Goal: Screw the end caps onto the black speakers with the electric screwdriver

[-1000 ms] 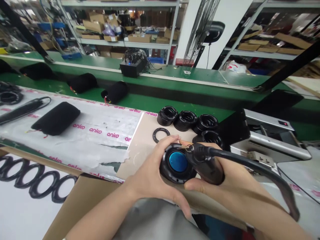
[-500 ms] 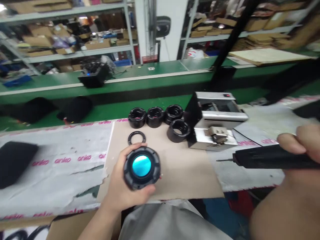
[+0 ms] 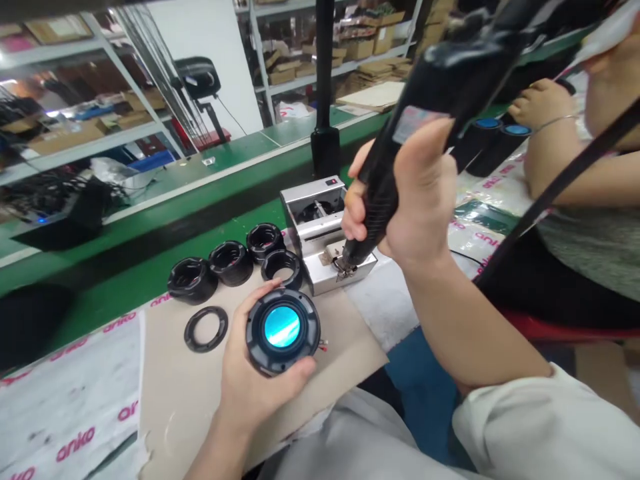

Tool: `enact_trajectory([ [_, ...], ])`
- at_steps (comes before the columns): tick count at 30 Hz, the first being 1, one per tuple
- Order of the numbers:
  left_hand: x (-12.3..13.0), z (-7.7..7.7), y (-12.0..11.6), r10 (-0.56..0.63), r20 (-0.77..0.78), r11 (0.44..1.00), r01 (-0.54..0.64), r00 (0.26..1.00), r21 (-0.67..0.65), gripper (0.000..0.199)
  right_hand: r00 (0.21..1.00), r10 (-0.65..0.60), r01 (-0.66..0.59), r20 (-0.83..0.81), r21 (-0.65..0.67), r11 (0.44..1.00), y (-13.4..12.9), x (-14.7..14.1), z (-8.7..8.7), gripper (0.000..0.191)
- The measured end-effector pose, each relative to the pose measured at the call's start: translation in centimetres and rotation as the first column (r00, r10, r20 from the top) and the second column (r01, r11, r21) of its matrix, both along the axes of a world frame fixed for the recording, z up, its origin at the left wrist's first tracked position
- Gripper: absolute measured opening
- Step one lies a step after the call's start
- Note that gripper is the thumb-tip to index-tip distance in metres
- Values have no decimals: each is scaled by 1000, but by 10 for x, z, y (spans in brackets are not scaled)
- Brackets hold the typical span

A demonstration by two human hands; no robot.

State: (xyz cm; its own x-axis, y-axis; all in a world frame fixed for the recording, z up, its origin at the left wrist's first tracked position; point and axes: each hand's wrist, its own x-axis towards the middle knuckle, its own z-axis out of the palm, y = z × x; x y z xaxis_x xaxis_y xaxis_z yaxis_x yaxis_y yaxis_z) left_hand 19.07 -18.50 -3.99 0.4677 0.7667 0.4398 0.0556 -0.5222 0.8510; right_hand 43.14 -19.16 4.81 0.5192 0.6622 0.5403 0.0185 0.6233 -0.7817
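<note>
My left hand [image 3: 250,383] is wrapped round a black round housing [image 3: 255,327] with a shiny blue lens [image 3: 283,327] facing up. Raised at the right, my right hand [image 3: 423,193] grips a black electric screwdriver [image 3: 383,193]. Its tip points down at the front of a silver screw feeder [image 3: 320,233]; whether the two touch is hard to tell. A flat black ring [image 3: 205,329] lies on the cardboard sheet [image 3: 175,393], left of the housing. Several black rings, one of them a thick ring [image 3: 193,280], stand beside the feeder.
A person's hand [image 3: 543,103] is at the upper right, near black cylinders [image 3: 485,143] with blue tops. A black post [image 3: 324,87] rises behind the feeder. Black tangled parts [image 3: 70,207] sit at the left on the green bench [image 3: 270,137].
The view has turned to the right. My right hand has brought the screwdriver from the right side to the screw feeder, tip down. My left hand still holds the housing.
</note>
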Motion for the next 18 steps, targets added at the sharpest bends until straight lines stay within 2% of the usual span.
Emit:
enact_trajectory([
  [2, -4, -1, 3, -23, -39, 999, 25, 999, 37, 83, 997, 69, -69, -19, 14, 998, 4, 1, -9, 66],
  [5, -9, 0, 7, -46, -89, 997, 51, 995, 57, 85, 993, 113, -113, -32, -3, 994, 6, 1, -11, 61],
  [11, -3, 2, 1, 50, -41, 994, -45, 998, 100, 82, 995, 76, -78, -70, -27, 997, 6, -4, -8, 62],
  [14, 0, 1, -4, 61, -14, 997, -61, 998, 45, 93, 995, 92, -95, -40, -62, 994, 1, -4, -12, 66],
  [16, 0, 0, -5, 58, 18, 998, -58, 998, 9, 98, 991, 125, -129, -37, -117, 985, -5, -4, -9, 65],
  [18, 1, -2, -6, 58, 27, 998, -58, 998, 9, 95, 993, 110, -115, -40, -155, 981, -13, -6, 5, 62],
])
